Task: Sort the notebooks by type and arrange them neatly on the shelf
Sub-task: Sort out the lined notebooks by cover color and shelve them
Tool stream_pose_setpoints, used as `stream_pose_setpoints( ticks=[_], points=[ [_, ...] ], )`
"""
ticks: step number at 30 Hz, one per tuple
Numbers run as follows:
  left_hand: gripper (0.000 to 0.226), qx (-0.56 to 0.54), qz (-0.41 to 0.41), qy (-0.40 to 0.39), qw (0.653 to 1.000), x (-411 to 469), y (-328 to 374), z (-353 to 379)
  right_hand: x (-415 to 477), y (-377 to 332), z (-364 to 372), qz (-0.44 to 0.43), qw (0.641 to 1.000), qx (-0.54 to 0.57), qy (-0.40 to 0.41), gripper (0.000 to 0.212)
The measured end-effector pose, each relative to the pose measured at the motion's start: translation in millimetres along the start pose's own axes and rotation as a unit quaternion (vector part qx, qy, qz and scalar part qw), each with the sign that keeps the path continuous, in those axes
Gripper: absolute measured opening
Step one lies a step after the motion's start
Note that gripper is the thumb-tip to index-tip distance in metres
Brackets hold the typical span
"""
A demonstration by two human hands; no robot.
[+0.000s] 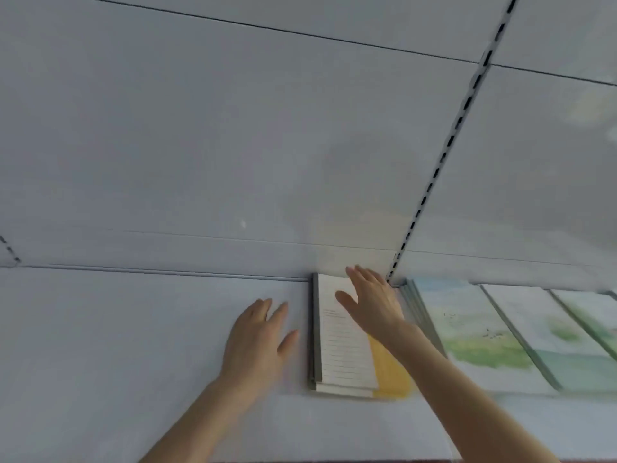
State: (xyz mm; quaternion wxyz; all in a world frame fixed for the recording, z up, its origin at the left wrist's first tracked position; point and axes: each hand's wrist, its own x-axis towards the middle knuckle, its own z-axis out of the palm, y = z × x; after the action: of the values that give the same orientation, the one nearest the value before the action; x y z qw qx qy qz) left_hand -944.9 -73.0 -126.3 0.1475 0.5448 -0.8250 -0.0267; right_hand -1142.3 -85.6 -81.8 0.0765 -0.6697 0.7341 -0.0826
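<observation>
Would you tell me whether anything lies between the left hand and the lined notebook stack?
Nothing visible does: only bare shelf separates the left hand from the lined notebook stack.

Your shelf (pixel 100 329) is a plain, unpatterned pale grey-white. The back panel (pixel 200 128) is the same pale grey, crossed by thin dark seam lines. The upright strip (pixel 444 155) is white with a regular row of black slots. The notebook stack (pixel 344 355) shows you a white cover ruled with fine grey lines, a grey spine at its left edge and a yellow band at its right. The landscape notebooks (pixel 467 329) to your right carry watercolour washes, pale blue above and green below, with grey-green spines.
</observation>
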Motion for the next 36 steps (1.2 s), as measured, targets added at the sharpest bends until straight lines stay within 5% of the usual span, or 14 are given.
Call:
stream_pose_setpoints(
  ticks=[9,16,19,25,36],
  points=[
    [0.06,0.088,-0.184,0.063,0.977,-108.3,-188.1,-122.6,38.5,-243.2,20.1,-0.221,0.975,0.0,0.001,0.06],
    [0.071,0.129,-0.282,0.044,0.95,-248.0,-337.8,-207.9,-11.7,-480.3,60.3,-0.355,0.935,0.028,0.006,0.06],
    [0.071,0.154,-0.303,0.097,0.936,-302.8,-391.9,-228.7,-38.7,-565.0,78.1,-0.395,0.917,0.046,0.0,0.06],
    [0.048,0.19,-0.361,0.103,0.907,-373.6,-482.2,-252.9,-65.6,-693.1,107.5,-0.451,0.892,0.026,-0.018,0.058],
    [0.055,0.138,-0.365,0.155,0.907,-400.3,-632.0,-270.7,-32.5,-877.8,164.9,-0.469,0.882,0.002,-0.04,0.057]
  ],
)
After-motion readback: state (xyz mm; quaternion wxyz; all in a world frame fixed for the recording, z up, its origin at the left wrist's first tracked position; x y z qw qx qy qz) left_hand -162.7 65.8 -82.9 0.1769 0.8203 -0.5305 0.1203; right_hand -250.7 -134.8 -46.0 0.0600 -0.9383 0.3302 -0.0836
